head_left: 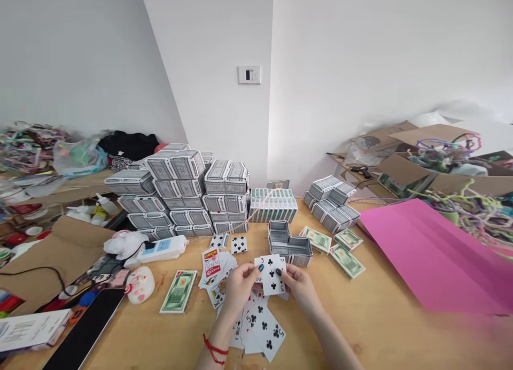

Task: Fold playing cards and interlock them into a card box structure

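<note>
Being held on the near side of the open grey box (290,249), a few playing cards (270,276), a three of clubs uppermost, are pinched at one edge by the left grip (242,284) and at the other by the right grip (301,287). Much appears done: grey blocks (176,188) are piled left of the box, and a smaller grey stack (332,207) is set to its right. No fold can be made out in the held cards (their undersides are hidden). Apparently left unworked, loose cards (264,324) are spread on the bench (355,311) in front of the box, and green packs (347,261) are laid to its right.
</note>
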A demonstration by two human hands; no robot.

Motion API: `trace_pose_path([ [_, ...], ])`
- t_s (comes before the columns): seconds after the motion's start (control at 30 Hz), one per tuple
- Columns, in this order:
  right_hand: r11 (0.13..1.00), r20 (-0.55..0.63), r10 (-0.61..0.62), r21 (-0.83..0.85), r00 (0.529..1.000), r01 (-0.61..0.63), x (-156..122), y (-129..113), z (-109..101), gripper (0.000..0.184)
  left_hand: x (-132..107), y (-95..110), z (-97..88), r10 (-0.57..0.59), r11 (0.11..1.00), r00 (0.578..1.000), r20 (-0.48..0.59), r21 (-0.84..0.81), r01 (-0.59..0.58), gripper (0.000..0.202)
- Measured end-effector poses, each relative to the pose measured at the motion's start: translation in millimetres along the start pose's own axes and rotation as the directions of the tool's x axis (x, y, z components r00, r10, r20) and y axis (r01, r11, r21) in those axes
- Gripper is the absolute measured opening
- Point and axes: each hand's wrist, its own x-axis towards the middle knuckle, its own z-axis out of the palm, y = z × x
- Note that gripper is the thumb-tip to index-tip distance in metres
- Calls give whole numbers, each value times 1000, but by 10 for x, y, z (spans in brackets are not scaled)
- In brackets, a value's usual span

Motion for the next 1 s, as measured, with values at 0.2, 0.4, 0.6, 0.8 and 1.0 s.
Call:
trace_pose_path([
  [0.2,1000,-72,-4,-19,997,3,3,0,4,38,-18,36,-2,122,965,990,-64,241,-103,33],
  [0.4,1000,-66,11,17,998,-10,32,69,-16,43,-50,79,61,42,999,999,-9,27,-42,28],
  [0.6,998,26,37,55,999,-38,51,110,-41,44,-30,3,26,145,971,987,-66,202,-130,31],
  [0.8,996,-15,44,79,999,-43,59,109,-62,40,-42,29,21,178,953,983,-41,255,-162,28],
  [1.0,994,-4,51,100,999,-50,32,58,-49,36,-59,117,38,79,992,997,26,94,-82,26],
])
